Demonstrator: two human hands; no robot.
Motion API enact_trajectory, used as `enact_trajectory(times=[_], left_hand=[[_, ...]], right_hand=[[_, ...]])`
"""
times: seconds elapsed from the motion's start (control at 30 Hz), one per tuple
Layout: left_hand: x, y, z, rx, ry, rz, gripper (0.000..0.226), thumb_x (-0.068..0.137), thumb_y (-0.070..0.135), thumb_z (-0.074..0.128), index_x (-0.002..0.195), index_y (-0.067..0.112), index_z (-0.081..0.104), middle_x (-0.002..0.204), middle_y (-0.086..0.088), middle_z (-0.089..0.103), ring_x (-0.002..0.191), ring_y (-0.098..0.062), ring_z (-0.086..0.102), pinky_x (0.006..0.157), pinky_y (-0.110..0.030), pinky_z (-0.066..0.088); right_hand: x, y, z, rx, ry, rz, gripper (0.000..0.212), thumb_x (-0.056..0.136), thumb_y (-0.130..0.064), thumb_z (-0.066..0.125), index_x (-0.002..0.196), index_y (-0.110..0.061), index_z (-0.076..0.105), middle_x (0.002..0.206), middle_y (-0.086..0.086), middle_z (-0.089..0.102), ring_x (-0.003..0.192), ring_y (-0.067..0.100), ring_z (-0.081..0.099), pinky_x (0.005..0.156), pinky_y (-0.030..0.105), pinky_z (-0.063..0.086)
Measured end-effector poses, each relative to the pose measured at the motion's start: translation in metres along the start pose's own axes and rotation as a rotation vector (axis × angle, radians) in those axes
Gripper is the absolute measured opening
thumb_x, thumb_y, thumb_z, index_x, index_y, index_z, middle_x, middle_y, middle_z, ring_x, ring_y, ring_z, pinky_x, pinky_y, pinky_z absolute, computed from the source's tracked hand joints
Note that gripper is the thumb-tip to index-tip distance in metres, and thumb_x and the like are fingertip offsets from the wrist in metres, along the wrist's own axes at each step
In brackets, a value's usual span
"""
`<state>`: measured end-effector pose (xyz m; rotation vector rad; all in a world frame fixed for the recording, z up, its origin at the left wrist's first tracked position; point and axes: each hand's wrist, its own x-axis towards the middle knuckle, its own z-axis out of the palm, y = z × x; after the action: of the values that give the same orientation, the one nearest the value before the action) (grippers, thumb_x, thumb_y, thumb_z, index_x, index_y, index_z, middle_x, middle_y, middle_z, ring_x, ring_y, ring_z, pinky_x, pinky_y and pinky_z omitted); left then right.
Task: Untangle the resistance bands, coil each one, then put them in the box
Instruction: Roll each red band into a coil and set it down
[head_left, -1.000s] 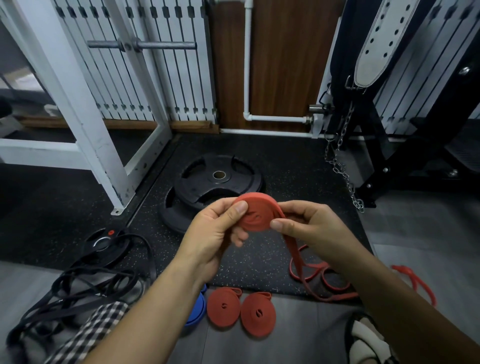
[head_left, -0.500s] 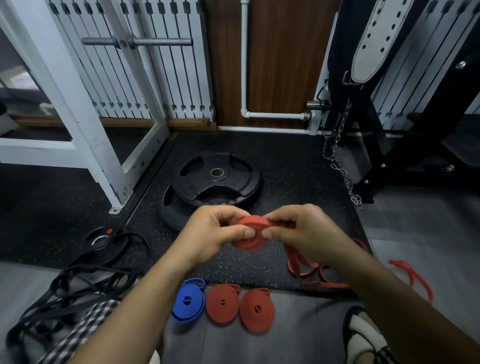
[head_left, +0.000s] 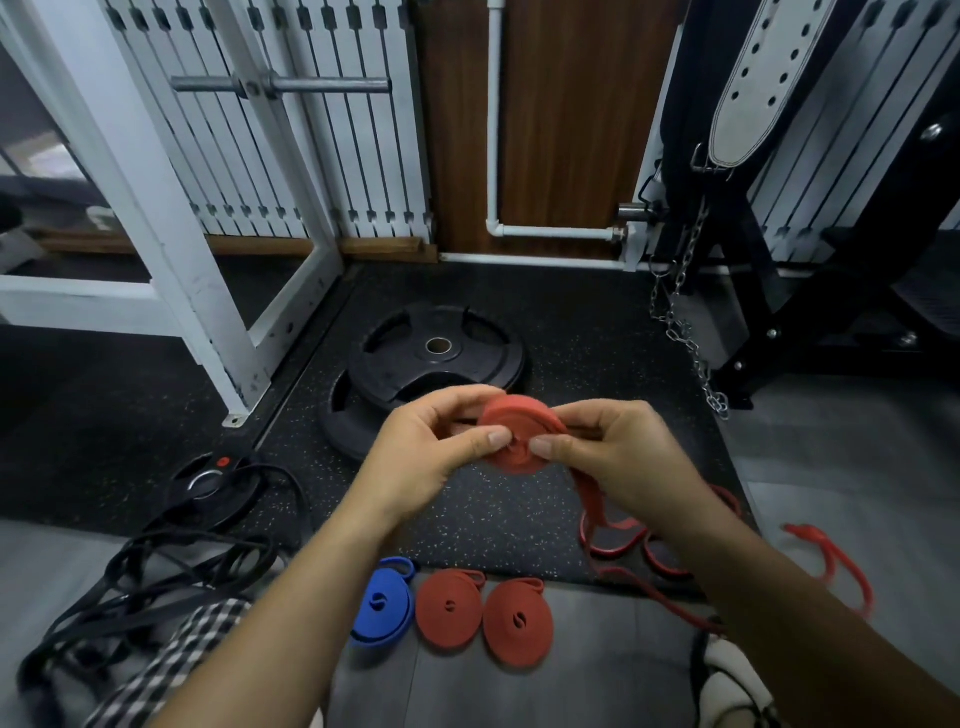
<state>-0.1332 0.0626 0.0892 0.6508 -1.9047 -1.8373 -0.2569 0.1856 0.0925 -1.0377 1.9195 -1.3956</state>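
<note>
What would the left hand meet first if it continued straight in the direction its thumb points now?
The left hand points right, so it would probably first meet the right hand; their thumbs nearly touch across the red band coil that both hold. Depth is uncertain.

Left hand (head_left: 436, 447) and right hand (head_left: 613, 457) meet mid-air, fingers curled (thumbs forward), each grip pinching.
</note>
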Motion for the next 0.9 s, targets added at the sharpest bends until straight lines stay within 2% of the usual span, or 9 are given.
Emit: enact_trajectory(times=[0.1, 0.23, 0.3, 0.37, 0.5, 0.63, 0.73, 0.83, 0.9], left_hand=[[-0.001, 0.0, -0.002, 0.182, -0.049, 0.047, 0.027, 0.074, 0.003, 0.07, 0.091, 0.023, 0.069, 0.086, -0.006, 0.069, 0.079, -0.014, 0.062, 0.076, -0.026, 0.052], [-0.001, 0.003, -0.003, 0.105, -0.024, 0.025, 0.018, 0.068, 0.005, 0.072, 0.082, 0.015, 0.071, 0.07, -0.004, 0.066, 0.068, -0.014, 0.062, 0.065, -0.022, 0.053], [-0.001, 0.004, -0.006, 0.081, -0.001, 0.002, 0.018, 0.061, 0.012, 0.073, 0.079, 0.015, 0.071, 0.068, -0.007, 0.064, 0.067, -0.017, 0.061, 0.067, -0.027, 0.053], [-0.001, 0.003, -0.007, 0.074, -0.002, -0.012, 0.016, 0.063, 0.007, 0.074, 0.076, 0.015, 0.071, 0.062, 0.0, 0.064, 0.062, -0.012, 0.061, 0.064, -0.024, 0.052], [-0.001, 0.002, -0.005, 0.083, -0.004, -0.019, 0.017, 0.067, -0.002, 0.072, 0.075, 0.013, 0.07, 0.06, 0.002, 0.067, 0.059, -0.01, 0.064, 0.06, -0.02, 0.054], [-0.002, 0.006, -0.004, 0.011, -0.001, -0.02, 0.02, 0.056, 0.012, 0.073, 0.076, 0.009, 0.07, 0.062, -0.001, 0.069, 0.06, -0.01, 0.065, 0.058, -0.02, 0.054], [-0.003, 0.008, -0.005, -0.042, 0.004, -0.064, 0.02, 0.053, 0.016, 0.073, 0.073, 0.012, 0.071, 0.065, -0.004, 0.069, 0.061, -0.012, 0.065, 0.061, -0.022, 0.055], [-0.004, 0.011, -0.006, -0.027, -0.024, -0.092, 0.021, 0.053, 0.018, 0.073, 0.074, 0.012, 0.072, 0.067, -0.006, 0.07, 0.061, -0.015, 0.065, 0.061, -0.024, 0.054], [-0.004, 0.011, -0.006, -0.026, -0.02, -0.09, 0.021, 0.054, 0.018, 0.073, 0.074, 0.013, 0.072, 0.068, -0.006, 0.07, 0.062, -0.015, 0.066, 0.063, -0.025, 0.055]], right_hand=[[-0.002, 0.002, 0.003, -0.217, -0.009, -0.045, 0.019, 0.072, -0.019, 0.077, 0.076, -0.035, 0.068, 0.07, -0.011, 0.07, 0.064, 0.0, 0.063, 0.063, 0.017, 0.049], [0.0, -0.002, -0.001, -0.098, -0.093, -0.061, 0.025, 0.072, -0.01, 0.075, 0.084, -0.03, 0.067, 0.065, -0.017, 0.067, 0.063, -0.006, 0.06, 0.06, 0.008, 0.044], [0.0, -0.005, -0.005, -0.069, -0.091, -0.072, 0.025, 0.073, -0.008, 0.073, 0.09, -0.025, 0.068, 0.072, -0.013, 0.066, 0.066, -0.006, 0.06, 0.062, 0.008, 0.045], [0.0, -0.007, -0.008, -0.118, -0.088, -0.098, 0.021, 0.075, -0.009, 0.072, 0.089, -0.025, 0.068, 0.079, -0.01, 0.067, 0.069, -0.006, 0.061, 0.064, 0.008, 0.046], [-0.001, -0.012, -0.015, -0.154, -0.083, -0.109, 0.014, 0.077, -0.013, 0.072, 0.081, -0.026, 0.069, 0.085, -0.007, 0.065, 0.074, -0.002, 0.061, 0.068, 0.011, 0.049], [0.0, -0.009, -0.013, -0.012, -0.131, -0.019, 0.013, 0.076, -0.012, 0.072, 0.083, -0.022, 0.069, 0.079, 0.005, 0.066, 0.069, 0.01, 0.06, 0.065, 0.017, 0.051], [0.0, -0.007, -0.009, 0.006, -0.103, -0.059, 0.015, 0.076, -0.009, 0.071, 0.082, -0.021, 0.066, 0.075, 0.003, 0.062, 0.069, 0.012, 0.058, 0.067, 0.02, 0.051], [-0.001, -0.009, -0.012, -0.062, -0.059, -0.117, 0.015, 0.079, -0.011, 0.069, 0.082, -0.025, 0.065, 0.08, 0.011, 0.065, 0.071, 0.02, 0.06, 0.068, 0.029, 0.053], [-0.002, -0.009, -0.012, -0.117, -0.057, -0.124, 0.015, 0.082, -0.014, 0.067, 0.082, -0.028, 0.063, 0.082, 0.009, 0.065, 0.071, 0.023, 0.059, 0.068, 0.031, 0.052]])
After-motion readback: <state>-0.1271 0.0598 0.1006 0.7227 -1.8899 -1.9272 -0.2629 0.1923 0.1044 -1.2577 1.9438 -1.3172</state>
